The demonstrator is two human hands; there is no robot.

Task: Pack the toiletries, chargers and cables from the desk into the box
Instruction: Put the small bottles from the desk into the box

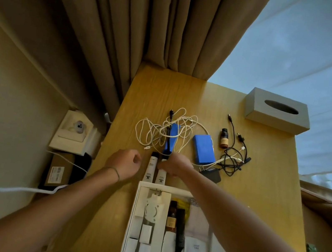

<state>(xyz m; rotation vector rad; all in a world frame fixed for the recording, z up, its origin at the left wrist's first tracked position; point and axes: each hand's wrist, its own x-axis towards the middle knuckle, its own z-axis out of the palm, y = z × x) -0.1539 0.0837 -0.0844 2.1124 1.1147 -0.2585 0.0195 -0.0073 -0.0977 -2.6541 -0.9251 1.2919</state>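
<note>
Reaching over two white tubes (155, 171) lying side by side against the box's (135, 208) far rim, long axes pointing away. Right hand (174, 164) on the right tube, fingers curled about it; left hand (126, 162) just beside the left tube, loosely curled, holding nothing.

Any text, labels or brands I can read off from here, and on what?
Nothing reads clearly.
White tubes: dark print, too blurred.
Brown bottle on desk: label too small.
Brown bottle in box: label blurred.
Cardboard box by desk: sticker unreadable.
</note>
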